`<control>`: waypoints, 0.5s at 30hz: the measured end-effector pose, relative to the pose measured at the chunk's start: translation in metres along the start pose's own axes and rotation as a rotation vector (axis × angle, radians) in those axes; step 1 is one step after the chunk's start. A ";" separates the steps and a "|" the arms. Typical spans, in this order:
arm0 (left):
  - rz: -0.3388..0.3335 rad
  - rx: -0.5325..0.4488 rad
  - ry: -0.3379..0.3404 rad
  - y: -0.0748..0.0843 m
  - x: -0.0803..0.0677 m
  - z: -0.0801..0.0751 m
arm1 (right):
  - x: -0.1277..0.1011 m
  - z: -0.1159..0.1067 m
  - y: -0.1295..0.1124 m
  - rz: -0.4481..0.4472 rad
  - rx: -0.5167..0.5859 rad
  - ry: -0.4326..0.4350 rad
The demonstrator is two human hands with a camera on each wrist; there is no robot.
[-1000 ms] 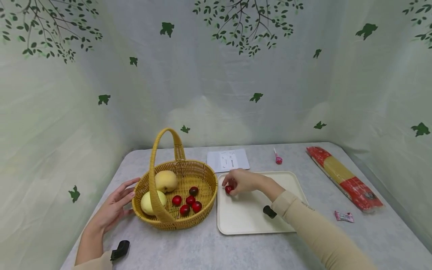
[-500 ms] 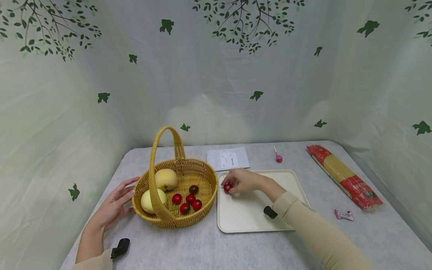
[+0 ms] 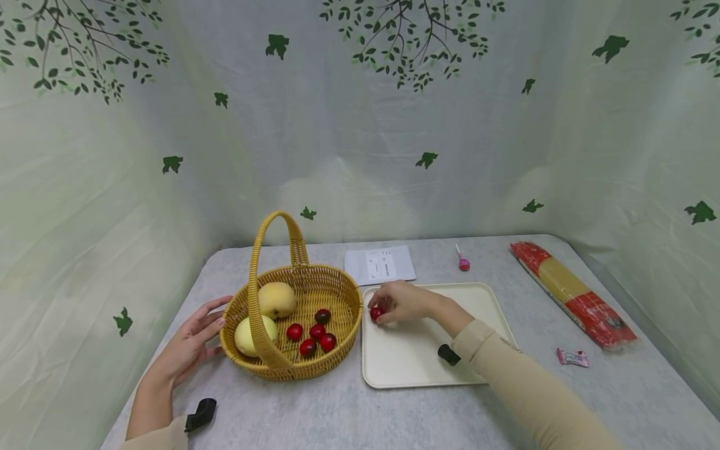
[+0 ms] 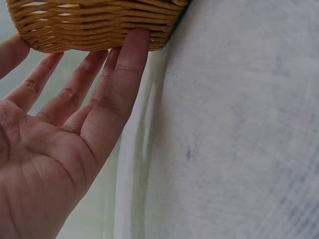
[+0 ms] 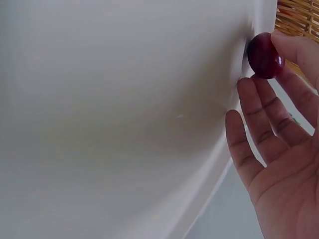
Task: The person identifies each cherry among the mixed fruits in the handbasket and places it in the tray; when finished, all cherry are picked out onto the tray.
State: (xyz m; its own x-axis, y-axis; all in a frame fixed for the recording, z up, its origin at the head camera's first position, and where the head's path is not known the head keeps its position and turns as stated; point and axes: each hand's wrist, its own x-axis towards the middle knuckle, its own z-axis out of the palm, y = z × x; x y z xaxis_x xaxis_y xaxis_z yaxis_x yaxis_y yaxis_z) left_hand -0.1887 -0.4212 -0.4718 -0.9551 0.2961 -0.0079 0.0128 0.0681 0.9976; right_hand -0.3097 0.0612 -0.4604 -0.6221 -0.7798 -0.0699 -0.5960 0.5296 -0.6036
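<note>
Currently right hand pinches red cherry at its fingertips, over the tray's left corner; left hand, fingers straight, touches basket wall.

My left hand lies flat and low, fingers straight and spread, palm turned inward, forearm bare to the cuff. My right arm reaches forward in a beige sleeve; the right hand has thumb and fingertip pinched together, the remaining fingers loosely extended.
</note>
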 end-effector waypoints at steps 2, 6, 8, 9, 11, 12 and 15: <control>0.000 0.000 0.000 0.000 0.000 0.000 | 0.000 0.000 0.000 0.002 0.009 -0.003; 0.003 0.001 0.003 -0.001 -0.001 0.000 | -0.001 -0.002 -0.001 0.001 0.015 -0.006; 0.004 0.002 0.003 -0.001 -0.001 0.001 | -0.001 -0.006 -0.002 0.013 0.003 -0.002; 0.005 0.003 0.003 -0.001 -0.001 0.001 | -0.001 -0.008 -0.003 0.018 -0.005 0.002; 0.006 0.002 0.003 -0.001 -0.001 0.001 | -0.001 -0.015 -0.005 0.027 -0.024 0.011; 0.007 0.002 0.003 -0.001 -0.001 0.001 | -0.001 -0.019 -0.006 0.027 -0.036 0.019; 0.006 0.001 0.004 -0.001 0.000 0.001 | 0.001 -0.031 -0.011 0.007 -0.070 0.039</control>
State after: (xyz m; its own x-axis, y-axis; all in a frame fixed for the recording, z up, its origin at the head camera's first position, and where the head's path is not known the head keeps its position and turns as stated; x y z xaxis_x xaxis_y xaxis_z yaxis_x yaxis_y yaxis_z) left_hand -0.1881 -0.4208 -0.4723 -0.9562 0.2926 -0.0017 0.0186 0.0668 0.9976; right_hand -0.3195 0.0646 -0.4294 -0.6450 -0.7631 -0.0418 -0.6246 0.5579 -0.5464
